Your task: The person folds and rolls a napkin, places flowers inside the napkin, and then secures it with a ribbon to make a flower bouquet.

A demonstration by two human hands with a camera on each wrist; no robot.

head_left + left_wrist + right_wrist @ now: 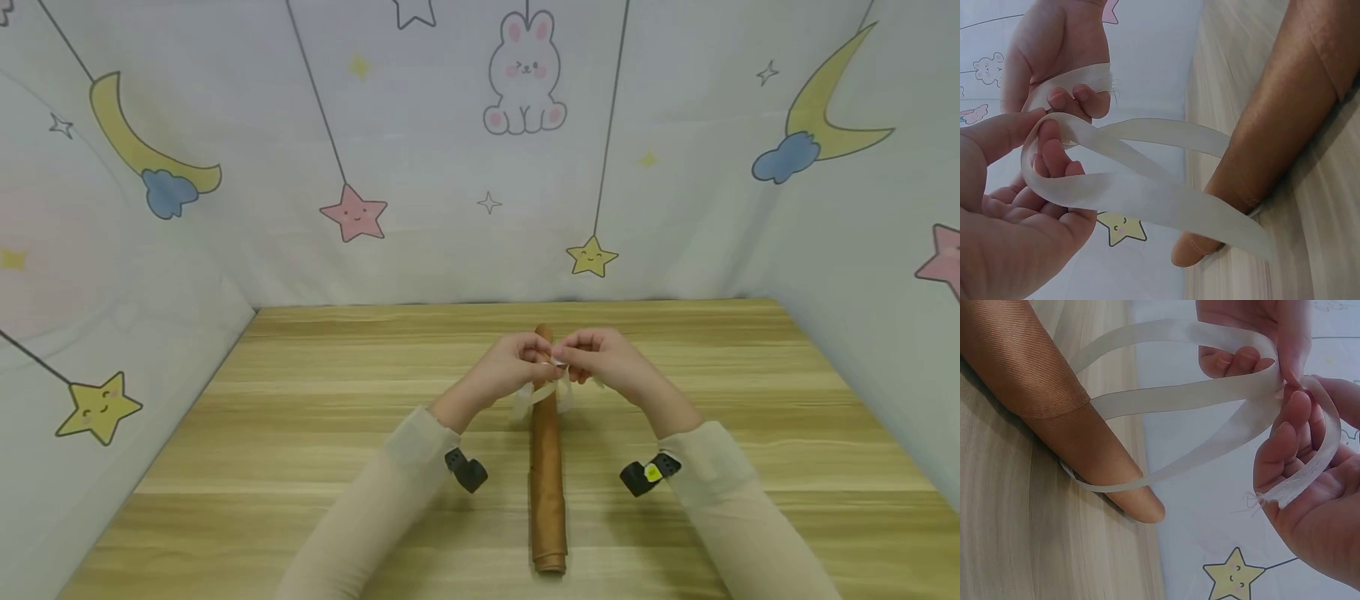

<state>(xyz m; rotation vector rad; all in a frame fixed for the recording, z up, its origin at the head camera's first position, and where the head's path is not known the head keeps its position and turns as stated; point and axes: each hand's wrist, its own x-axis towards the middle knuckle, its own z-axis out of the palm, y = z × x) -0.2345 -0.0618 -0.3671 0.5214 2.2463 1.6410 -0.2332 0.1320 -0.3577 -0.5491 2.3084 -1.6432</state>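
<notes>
A brown cloth roll point(547, 475) lies lengthwise on the wooden table, its far end beneath both hands. A cream ribbon point(1129, 200) goes round the roll and rises off it in loops. My left hand point(516, 364) pinches a loop of this ribbon between thumb and fingers, as the left wrist view shows. Right against those fingertips, my right hand point(1310, 450) pinches the ribbon too, and a frayed ribbon end point(1285, 494) hangs across its fingers. Both hands meet above the roll, and the spot where their fingertips come together is partly hidden.
The wood-grain table point(337, 375) extends on both sides of the roll. White curtains point(450, 167) printed with stars, moons and a rabbit stand behind and at both sides. A black wrist camera point(467, 471) sits on the left wrist, and another camera point(648, 475) on the right.
</notes>
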